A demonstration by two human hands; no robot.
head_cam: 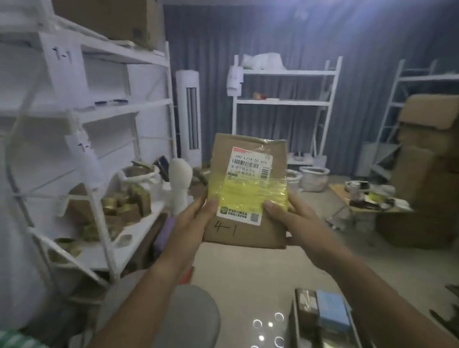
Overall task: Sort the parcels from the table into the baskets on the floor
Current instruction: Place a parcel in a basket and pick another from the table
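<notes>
I hold a flat brown cardboard parcel [250, 175] upright in front of me, above the far end of the glossy table [241, 280]. It bears a white shipping label with a barcode, a band of yellow tape and the handwritten mark "4-1". My left hand [190, 223] grips its lower left edge with the thumb on the front. My right hand [296, 218] grips the right edge with the thumb on the label. No basket on the floor is clearly in view.
A tray [296, 332] of small boxes lies on the table at the lower right. White shelving [112, 108] marked "1-1" with small parcels stands at the left. Another rack [284, 102] stands at the back. Stacked cartons [433, 175] and a cluttered low table [370, 205] fill the right.
</notes>
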